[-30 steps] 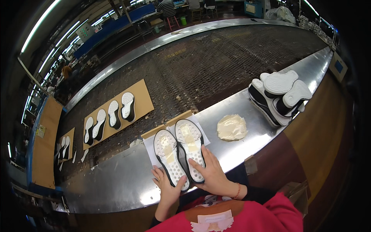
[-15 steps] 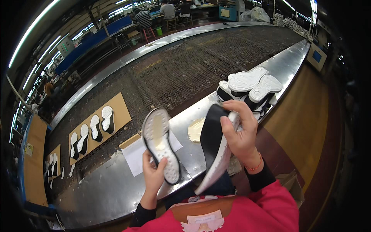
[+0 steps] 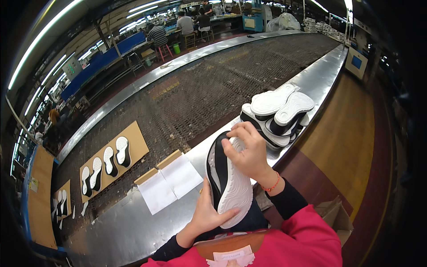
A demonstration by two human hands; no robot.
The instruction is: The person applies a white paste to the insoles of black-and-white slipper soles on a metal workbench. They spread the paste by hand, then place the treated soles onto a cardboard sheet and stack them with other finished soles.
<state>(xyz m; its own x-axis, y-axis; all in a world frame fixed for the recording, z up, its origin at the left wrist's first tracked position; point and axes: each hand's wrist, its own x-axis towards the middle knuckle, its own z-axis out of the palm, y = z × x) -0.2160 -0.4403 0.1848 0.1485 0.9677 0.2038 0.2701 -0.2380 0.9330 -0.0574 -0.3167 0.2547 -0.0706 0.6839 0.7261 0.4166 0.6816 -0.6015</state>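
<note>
Two shoe soles are held together, almost upright, above the metal edge in front of me. The nearer shoe sole (image 3: 233, 196) has a white, line-patterned bottom and a black side; a black-rimmed shoe sole (image 3: 211, 171) shows behind it on the left. My left hand (image 3: 207, 217) is closed round the lower end of the pair, its thumb on the white bottom. At the upper end, my right hand (image 3: 250, 153) grips the nearer sole with bent fingers. How far the two soles touch is hidden. Beyond my right hand lies a pile of white-and-black soles (image 3: 282, 104).
A wide dark mesh belt (image 3: 195, 93) runs beyond the metal ledge (image 3: 120, 231). On it rest brown cardboard sheets (image 3: 138, 142) bearing several soles. White papers (image 3: 155, 193) lie on the ledge. An open carton (image 3: 333, 218) stands at right; people sit working far off.
The two soles, held apart before, are now together, the left one brought rightward against the other. The right-hand sole has turned its white bottom toward me. The cream patch on the ledge is now hidden.
</note>
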